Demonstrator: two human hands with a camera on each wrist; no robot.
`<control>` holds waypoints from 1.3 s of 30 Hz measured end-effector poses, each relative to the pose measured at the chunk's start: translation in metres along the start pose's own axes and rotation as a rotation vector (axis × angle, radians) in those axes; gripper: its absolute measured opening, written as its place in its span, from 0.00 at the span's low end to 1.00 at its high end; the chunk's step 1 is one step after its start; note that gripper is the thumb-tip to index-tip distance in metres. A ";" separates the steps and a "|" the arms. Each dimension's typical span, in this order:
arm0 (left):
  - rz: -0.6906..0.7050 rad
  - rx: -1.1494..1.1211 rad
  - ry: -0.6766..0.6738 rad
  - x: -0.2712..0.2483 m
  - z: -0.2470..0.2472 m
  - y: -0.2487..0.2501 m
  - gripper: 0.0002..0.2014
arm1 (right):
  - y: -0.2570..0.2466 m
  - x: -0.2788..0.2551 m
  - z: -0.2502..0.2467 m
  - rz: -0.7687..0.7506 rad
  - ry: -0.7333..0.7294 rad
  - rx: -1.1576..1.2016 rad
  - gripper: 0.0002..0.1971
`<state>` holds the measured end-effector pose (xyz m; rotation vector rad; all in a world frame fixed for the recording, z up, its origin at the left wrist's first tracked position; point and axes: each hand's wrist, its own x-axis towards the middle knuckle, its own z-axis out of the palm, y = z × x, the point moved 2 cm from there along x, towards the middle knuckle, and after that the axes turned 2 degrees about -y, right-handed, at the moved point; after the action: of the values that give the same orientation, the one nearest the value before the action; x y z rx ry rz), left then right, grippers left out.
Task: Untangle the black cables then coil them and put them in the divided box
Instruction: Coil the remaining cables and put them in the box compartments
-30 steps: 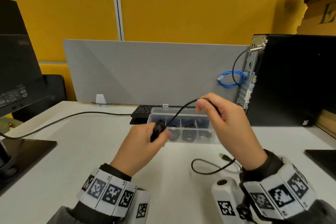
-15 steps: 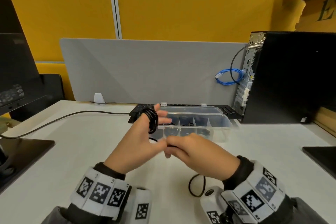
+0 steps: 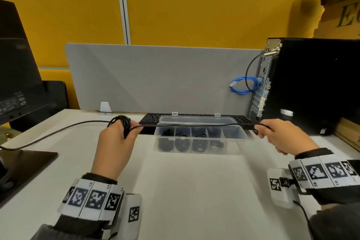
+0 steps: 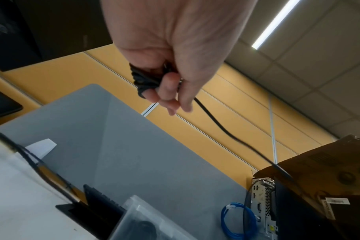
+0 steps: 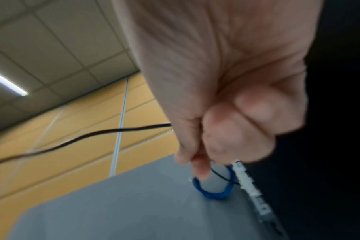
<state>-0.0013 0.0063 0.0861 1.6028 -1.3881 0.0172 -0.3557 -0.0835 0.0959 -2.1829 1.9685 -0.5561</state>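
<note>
A black cable (image 3: 194, 125) runs taut from hand to hand above the clear divided box (image 3: 239, 138). My left hand (image 3: 118, 132) holds up a coil of it wound round the fingers; the wraps (image 4: 142, 79) show in the left wrist view, with the free length (image 4: 220, 125) leaving past the thumb. My right hand (image 3: 276, 132), far right by the computer tower, pinches the cable's other end; in the right wrist view the strand (image 5: 113, 130) enters the curled fingers (image 5: 232, 134). Coiled black cables (image 3: 182, 141) lie in several of the box's compartments.
A black keyboard (image 3: 150, 119) lies behind the box against a grey divider (image 3: 155, 78). A computer tower (image 3: 311, 84) with a blue cable loop (image 3: 243, 85) stands at right. A monitor (image 3: 17, 68) and its base (image 3: 23, 163) stand at left, with another black cord (image 3: 58, 130) across the desk.
My hands were together in front of the box; now they are spread wide apart. The right hand swept right, drawing the cable straight, while the left keeps the coil on its fingers.
</note>
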 end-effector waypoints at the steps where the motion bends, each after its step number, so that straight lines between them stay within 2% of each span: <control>1: -0.014 0.008 0.017 0.001 -0.001 -0.002 0.07 | 0.006 0.001 -0.001 0.036 0.042 -0.006 0.14; 3: -0.043 0.012 0.032 0.002 -0.003 -0.006 0.08 | 0.013 -0.001 -0.003 0.097 0.038 -0.069 0.08; 5: -0.064 -0.011 -0.021 0.001 0.000 -0.006 0.08 | 0.009 -0.008 -0.003 0.138 -0.138 -0.151 0.07; 6: -0.064 -0.025 -0.076 -0.002 0.003 -0.003 0.07 | 0.001 -0.012 -0.004 0.117 -0.233 -0.182 0.11; 8: -0.060 -0.057 -0.194 -0.009 0.013 0.006 0.05 | -0.023 -0.021 -0.008 -0.044 -0.320 -0.206 0.23; 10: -0.050 -0.097 -0.272 -0.015 0.022 0.013 0.09 | -0.057 -0.033 -0.008 -0.274 -0.342 -0.088 0.36; 11: -0.044 -0.124 -0.287 -0.016 0.025 0.015 0.11 | -0.074 -0.041 -0.006 -0.367 -0.366 0.006 0.39; 13: -0.027 -0.198 -0.303 -0.019 0.028 0.021 0.13 | -0.103 -0.054 0.005 -0.506 -0.409 0.152 0.37; 15: -0.022 -0.278 -0.331 -0.022 0.030 0.027 0.13 | -0.123 -0.062 0.020 -0.611 -0.367 0.214 0.22; 17: -0.038 -0.402 -0.375 -0.024 0.029 0.034 0.13 | -0.130 -0.061 0.024 -0.681 -0.181 0.292 0.08; 18: -0.044 -0.489 -0.426 -0.026 0.028 0.038 0.13 | -0.130 -0.058 0.023 -0.696 -0.060 0.350 0.08; 20: -0.023 -0.680 -0.623 -0.032 0.024 0.048 0.11 | -0.126 -0.053 0.018 -0.660 0.114 0.484 0.10; 22: 0.051 -0.834 -0.865 -0.042 0.022 0.060 0.09 | -0.122 -0.049 0.018 -0.618 0.111 0.568 0.13; 24: 0.075 -0.927 -1.000 -0.049 0.022 0.068 0.11 | -0.122 -0.049 0.027 -0.588 0.021 0.570 0.15; 27: 0.077 -1.072 -1.009 -0.054 0.026 0.072 0.11 | -0.129 -0.055 0.042 -0.589 -0.089 0.502 0.14; 28: 0.087 -1.142 -0.983 -0.054 0.026 0.072 0.14 | -0.131 -0.058 0.048 -0.611 -0.140 0.438 0.12; 29: 0.072 -1.227 -0.940 -0.051 0.027 0.070 0.20 | -0.134 -0.062 0.053 -0.624 -0.209 0.336 0.10; 31: -0.060 -1.380 -0.787 -0.042 0.027 0.063 0.33 | -0.135 -0.071 0.060 -0.630 -0.360 0.098 0.07; 33: -0.164 -1.298 -0.560 -0.031 0.026 0.054 0.36 | -0.138 -0.078 0.058 -0.634 -0.482 0.034 0.06; 35: -0.150 -0.890 -0.396 -0.026 0.021 0.048 0.32 | -0.142 -0.082 0.046 -0.678 -0.430 0.003 0.07; 37: -0.039 -0.548 -0.427 -0.029 0.021 0.047 0.28 | -0.145 -0.081 0.031 -0.702 -0.182 -0.008 0.10; 39: 0.041 -0.386 -0.612 -0.035 0.025 0.047 0.22 | -0.143 -0.078 0.018 -0.692 0.072 0.063 0.13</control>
<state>-0.0630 0.0220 0.0834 1.2964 -1.7494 -0.7274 -0.2216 0.0085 0.1164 -2.8064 1.1475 -0.7686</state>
